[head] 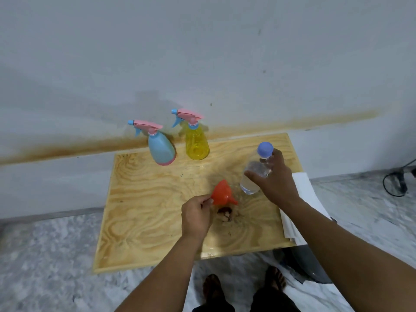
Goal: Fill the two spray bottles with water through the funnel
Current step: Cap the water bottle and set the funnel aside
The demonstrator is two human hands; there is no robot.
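Note:
Two spray bottles stand at the back of the wooden table (144, 199), both with pink trigger heads screwed on: a light blue spray bottle (161, 149) on the left and a yellow spray bottle (197, 143) to its right. My left hand (197, 216) pinches the rim of an orange funnel (222, 193), which lies tilted with its spout pointing right. My right hand (273, 181) is wrapped around a clear water bottle (255, 174) with a blue cap, standing upright to the right of the funnel. Water fills its lower part.
White paper sheets (304, 194) lie along the table's right edge. A dark stain (225, 213) marks the wood just below the funnel. The wall is right behind the spray bottles. A black cable (396, 181) lies on the floor at far right. My feet are below the table's front edge.

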